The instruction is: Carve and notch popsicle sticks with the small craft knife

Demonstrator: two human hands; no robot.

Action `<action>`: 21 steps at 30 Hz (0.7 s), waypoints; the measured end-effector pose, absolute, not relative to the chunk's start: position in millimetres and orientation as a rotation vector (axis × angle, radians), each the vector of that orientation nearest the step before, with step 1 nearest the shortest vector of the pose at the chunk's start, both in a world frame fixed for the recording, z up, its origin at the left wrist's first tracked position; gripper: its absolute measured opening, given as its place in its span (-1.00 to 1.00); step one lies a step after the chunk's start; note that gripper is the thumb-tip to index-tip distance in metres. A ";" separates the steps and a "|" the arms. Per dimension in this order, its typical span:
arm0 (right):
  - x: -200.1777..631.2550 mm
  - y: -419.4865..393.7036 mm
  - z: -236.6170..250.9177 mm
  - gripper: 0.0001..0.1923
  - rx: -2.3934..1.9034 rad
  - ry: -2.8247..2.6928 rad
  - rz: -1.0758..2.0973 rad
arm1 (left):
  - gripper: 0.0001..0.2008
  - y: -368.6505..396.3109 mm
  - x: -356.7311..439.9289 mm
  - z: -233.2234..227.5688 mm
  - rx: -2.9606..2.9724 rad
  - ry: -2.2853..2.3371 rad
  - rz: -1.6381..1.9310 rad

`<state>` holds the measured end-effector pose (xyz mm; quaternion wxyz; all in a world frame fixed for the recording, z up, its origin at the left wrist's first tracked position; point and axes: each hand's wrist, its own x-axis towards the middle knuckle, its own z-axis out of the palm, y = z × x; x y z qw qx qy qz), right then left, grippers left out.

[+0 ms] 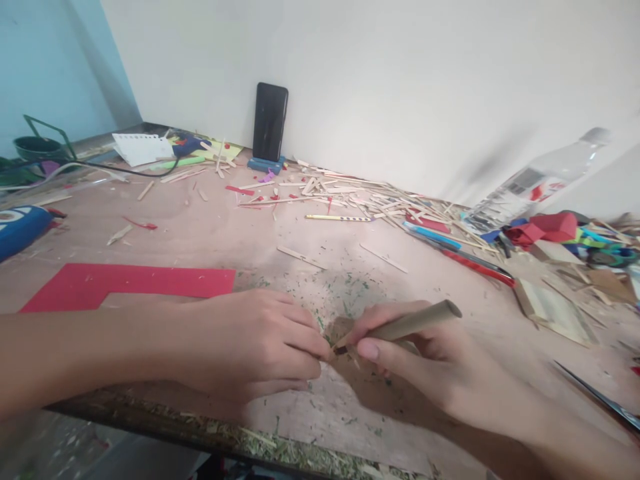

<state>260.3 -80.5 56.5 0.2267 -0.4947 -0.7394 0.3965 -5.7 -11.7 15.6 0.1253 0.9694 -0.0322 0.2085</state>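
- Tool (pixel 420 321), one, with a round wooden handle and a dark tip (pixel 341 349): gripped in the right hand (pixel 440 367), the thumb and fingers being closed around its lower part as around a pen.
- Long axis of the tool: slanted, the butt end raised toward the upper right, the tip directed down and leftward at the fingertips of the left hand (pixel 265 340).
- Main relation: the tip is placed just beside the left fingertips (contact cannot be confirmed from this angle); the left hand is thus set at the dark end, while the handle is carried by the right.
- Left hand, one: held low over the table (pixel 240 233), back upward, fingers bunched and pointed rightward; whether a small piece is pinched beneath the fingertips cannot be made out.
- Shavings (pixel 360 287), green, many: scattered around and beyond the hands.
- Red paper (pixel 170 279), one, cut to an angled shape: laid flat just beyond the left forearm.
- Pencil (pixel 340 217), one: laid farther back, near a heap of sticks (pixel 360 193).
- Phone (pixel 270 121), one: stood upright on a blue stand (pixel 267 165).
- Bottle (pixel 540 180), clear, one: tilted, at the far right.
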 end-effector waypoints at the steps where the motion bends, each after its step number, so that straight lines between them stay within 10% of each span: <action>1: 261.1 -80.9 56.4 -0.81 -1.360 -2.046 1.087 | -0.76 -11.7 -5.6 15.8 2.828 -0.096 0.611; 21: 263.1 -80.2 51.8 -0.72 -1.373 -1.938 1.016 | -0.79 -9.9 -12.6 11.2 2.954 -0.008 0.640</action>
